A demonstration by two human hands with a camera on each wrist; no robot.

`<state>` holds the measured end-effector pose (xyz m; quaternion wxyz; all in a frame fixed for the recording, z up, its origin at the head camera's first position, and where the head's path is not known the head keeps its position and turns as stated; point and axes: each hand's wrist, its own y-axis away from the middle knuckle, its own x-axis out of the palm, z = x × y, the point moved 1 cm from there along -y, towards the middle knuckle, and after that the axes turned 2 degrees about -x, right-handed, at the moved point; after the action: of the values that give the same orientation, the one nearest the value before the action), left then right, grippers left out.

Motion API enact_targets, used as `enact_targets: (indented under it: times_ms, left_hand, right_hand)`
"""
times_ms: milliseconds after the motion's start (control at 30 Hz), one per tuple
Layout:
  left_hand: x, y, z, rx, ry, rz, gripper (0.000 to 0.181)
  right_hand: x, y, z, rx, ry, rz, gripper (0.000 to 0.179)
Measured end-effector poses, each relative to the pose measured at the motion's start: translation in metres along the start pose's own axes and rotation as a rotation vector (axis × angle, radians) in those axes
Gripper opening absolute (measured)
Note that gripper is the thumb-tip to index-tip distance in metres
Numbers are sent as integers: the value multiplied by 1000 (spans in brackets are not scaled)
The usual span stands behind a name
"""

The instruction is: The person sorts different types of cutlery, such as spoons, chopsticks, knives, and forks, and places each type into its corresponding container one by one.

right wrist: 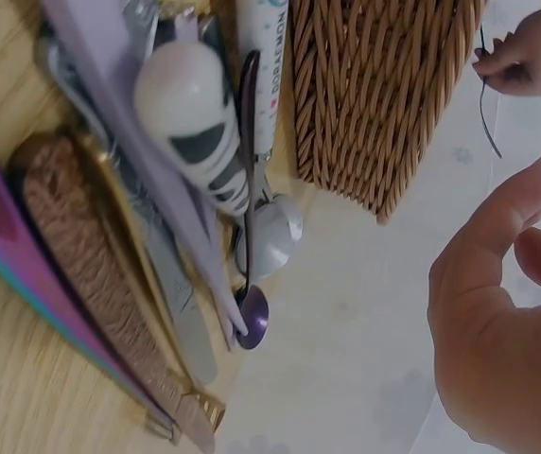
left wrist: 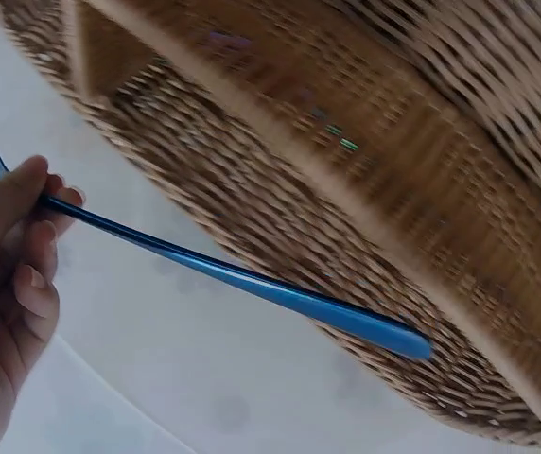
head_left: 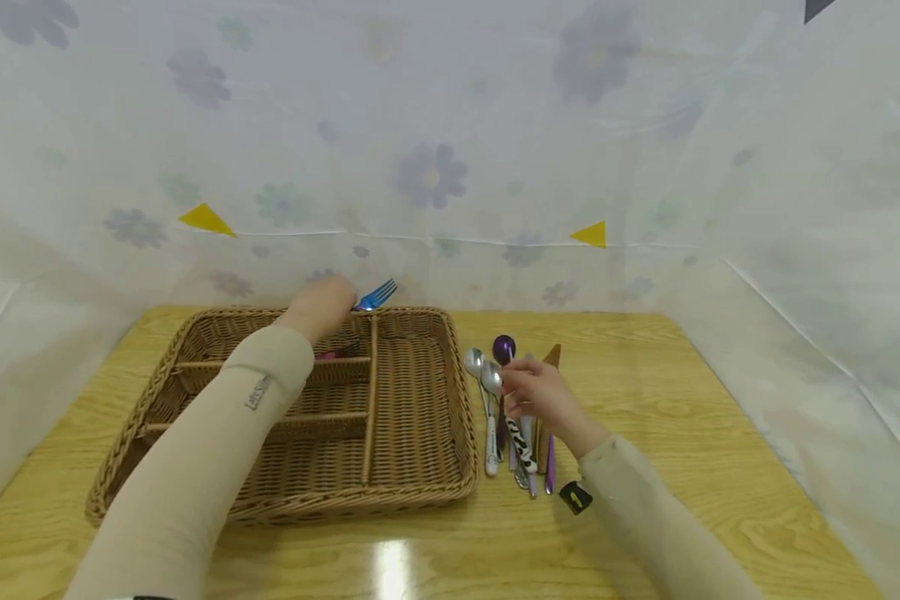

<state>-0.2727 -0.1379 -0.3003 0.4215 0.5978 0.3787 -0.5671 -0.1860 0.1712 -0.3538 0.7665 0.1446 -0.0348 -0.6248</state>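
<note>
My left hand (head_left: 321, 308) pinches a blue metal fork (head_left: 378, 295) by the neck, over the back rim of a wicker cutlery basket (head_left: 468, 450). In the left wrist view, the fork's handle (left wrist: 233, 274) stretches across a narrow back compartment. Over a pile of cutlery to the basket's right is my right hand (head_left: 542, 397), fingers loosely bent and holding nothing. That pile includes silver spoons (head_left: 475, 362), a purple spoon (head_left: 504, 349), a black-and-white patterned handle (head_left: 522, 448), a brown textured handle (right wrist: 91, 218) and a purple-teal handle (right wrist: 25, 236).
Dividers (head_left: 371, 400) split the basket into several compartments; something pink (head_left: 330, 355) lies in one at the back. A wooden table (head_left: 645, 383) carries everything. Flowered white sheeting (head_left: 431, 175) hangs behind and at both sides. A black tag (head_left: 575, 497) shows by the right sleeve.
</note>
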Motion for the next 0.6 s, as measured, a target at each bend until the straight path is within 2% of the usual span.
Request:
enact_targets:
  times_ms: [133,400,533,600]
  left_hand:
    - [10,4,11,42,-74,-1,10]
    - [31,7,31,95,-219,55,11]
    - [36,11,33,110,-286,69,10]
    - [37,13,30,110,-288,89,9]
  right_hand:
    - [-7,2,-1,-7,11,11,44]
    - [-23,4,-3,-17,27,-15,45]
    - [-24,4,-5,-9,25,-20,44]
    - [-25,4,-6,-3,23,-29,43]
